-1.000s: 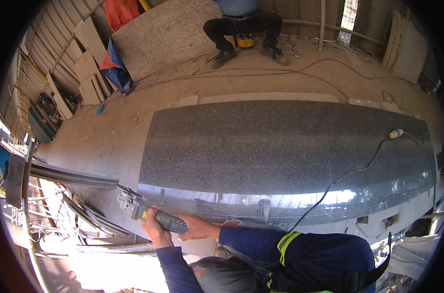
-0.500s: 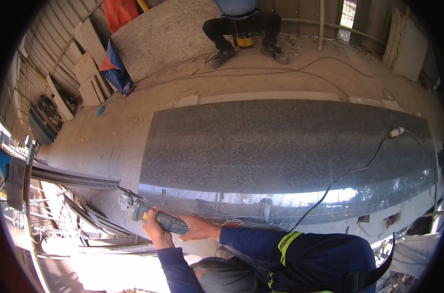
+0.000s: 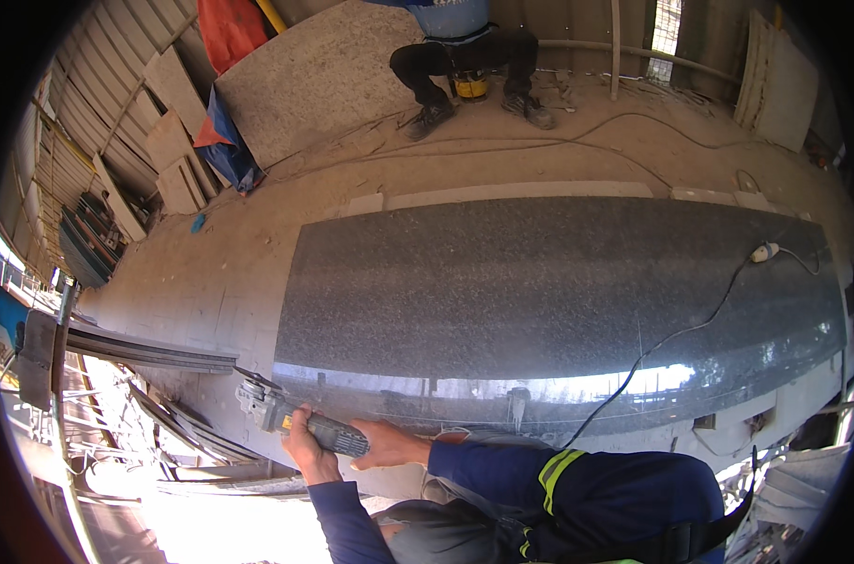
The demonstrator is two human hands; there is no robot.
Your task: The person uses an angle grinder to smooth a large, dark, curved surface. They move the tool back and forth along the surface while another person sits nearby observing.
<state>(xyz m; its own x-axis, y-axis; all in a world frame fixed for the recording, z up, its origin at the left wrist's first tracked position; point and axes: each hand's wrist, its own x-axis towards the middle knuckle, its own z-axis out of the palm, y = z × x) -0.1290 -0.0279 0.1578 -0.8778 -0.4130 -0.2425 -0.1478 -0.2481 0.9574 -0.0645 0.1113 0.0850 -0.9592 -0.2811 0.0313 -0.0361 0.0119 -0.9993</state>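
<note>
My left hand (image 3: 307, 449) is closed around the front part of an angle grinder (image 3: 333, 434), just behind its grey metal head. At the rear end of the body, my right hand (image 3: 388, 445) grips it too. The thin disc (image 3: 258, 378) points away from me, close to the near left corner of a dark speckled stone slab (image 3: 530, 291). Whether the disc touches the slab edge cannot be made out. A dark cable (image 3: 654, 348) runs across the slab to a white plug connection (image 3: 764, 252) at its right end.
Beyond the slab a person (image 3: 465, 56) sits on a yellow container, with cables on the dusty floor before them. Stone pieces (image 3: 175, 160) and a red and blue sheet (image 3: 228, 146) lean at the far left. Long metal bars (image 3: 155, 348) lie left of the grinder.
The whole view has shifted slightly, so grinder and slab sit a little lower and further right. Both hands keep their hold on the grinder.
</note>
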